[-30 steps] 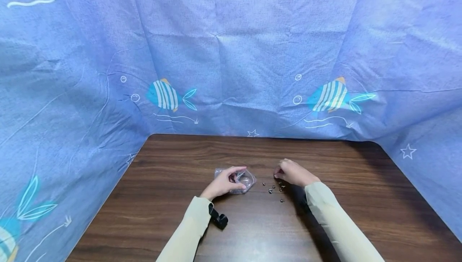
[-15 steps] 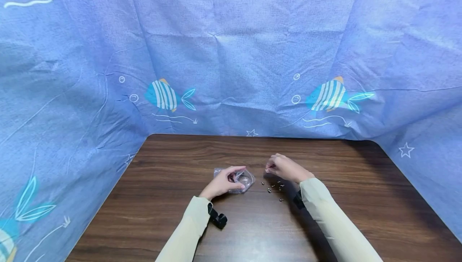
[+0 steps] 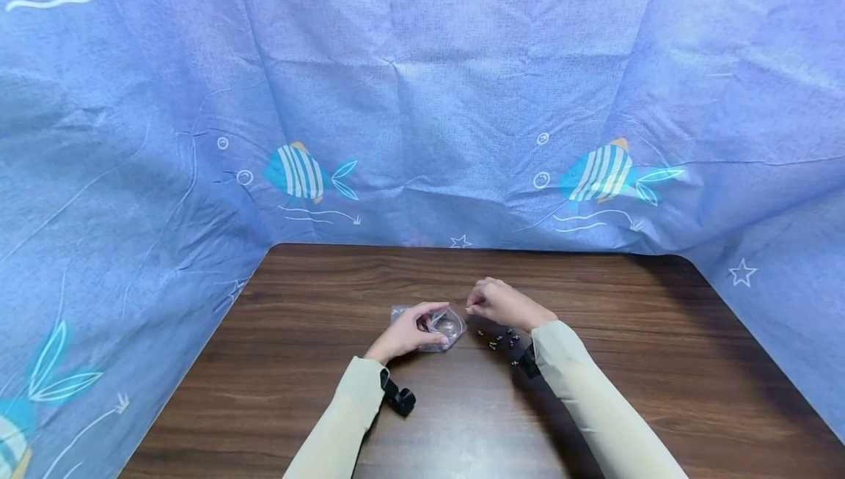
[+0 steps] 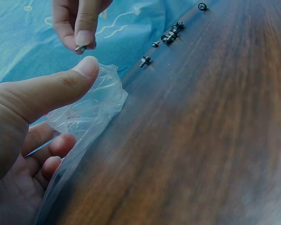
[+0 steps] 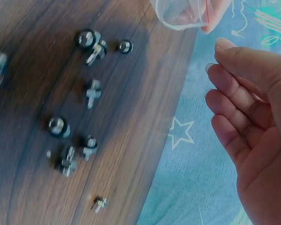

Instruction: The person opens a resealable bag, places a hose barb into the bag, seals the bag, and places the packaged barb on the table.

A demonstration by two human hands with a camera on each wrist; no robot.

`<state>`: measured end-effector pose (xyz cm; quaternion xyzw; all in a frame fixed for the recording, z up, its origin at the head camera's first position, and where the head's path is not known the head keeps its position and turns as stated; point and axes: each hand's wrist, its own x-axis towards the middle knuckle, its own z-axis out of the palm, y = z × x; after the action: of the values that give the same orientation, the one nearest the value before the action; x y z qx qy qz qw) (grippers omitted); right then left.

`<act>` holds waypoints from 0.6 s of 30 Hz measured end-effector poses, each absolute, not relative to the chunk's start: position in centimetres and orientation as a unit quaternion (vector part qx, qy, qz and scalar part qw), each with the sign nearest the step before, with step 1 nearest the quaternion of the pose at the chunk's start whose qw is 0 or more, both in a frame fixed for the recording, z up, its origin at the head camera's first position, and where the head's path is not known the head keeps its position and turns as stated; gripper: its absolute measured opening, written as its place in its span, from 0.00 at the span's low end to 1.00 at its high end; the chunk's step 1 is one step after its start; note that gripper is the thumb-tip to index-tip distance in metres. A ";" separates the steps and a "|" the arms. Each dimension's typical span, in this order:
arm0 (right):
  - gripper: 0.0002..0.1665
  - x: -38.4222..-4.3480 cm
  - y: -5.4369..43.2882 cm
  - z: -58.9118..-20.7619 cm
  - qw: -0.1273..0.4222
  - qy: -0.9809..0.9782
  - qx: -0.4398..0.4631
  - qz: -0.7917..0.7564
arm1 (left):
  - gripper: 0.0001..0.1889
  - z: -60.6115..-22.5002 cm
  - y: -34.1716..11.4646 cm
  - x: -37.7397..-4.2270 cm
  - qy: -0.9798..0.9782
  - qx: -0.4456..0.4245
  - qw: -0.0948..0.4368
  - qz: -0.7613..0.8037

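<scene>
Backdrop: creased blue cloth (image 3: 455, 83), hung behind and along both sides of the table (image 3: 317, 295). Print — striped fish (image 3: 300, 171) and outlined stars (image 3: 742, 273). Tabletop — dark brown wood grain, rounded far corners, pale light reflection (image 3: 462, 453) toward the near side.

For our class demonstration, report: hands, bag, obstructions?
Left hand grips clear bag, mouth open. Right hand pinches metal piece, nearby. Loose pieces aside; no obstruction seen.
</scene>
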<state>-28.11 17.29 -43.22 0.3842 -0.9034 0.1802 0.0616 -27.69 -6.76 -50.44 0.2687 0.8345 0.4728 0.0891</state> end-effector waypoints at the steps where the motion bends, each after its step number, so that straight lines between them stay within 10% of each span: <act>1: 0.03 -28.1 17.1 -43.2 0.060 -0.904 0.383 0.181 | 0.32 -50.4 -6.8 -27.7 0.834 0.269 0.089 0.473; 18: 0.03 -27.5 15.3 -43.4 0.034 -0.909 0.378 0.173 | 0.31 -50.4 -6.8 -27.7 0.833 0.263 0.097 0.478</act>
<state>-27.49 15.27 -43.38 0.3782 -0.9088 0.1731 0.0337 -27.69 -6.78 -50.39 0.2625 0.8325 0.4781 0.0969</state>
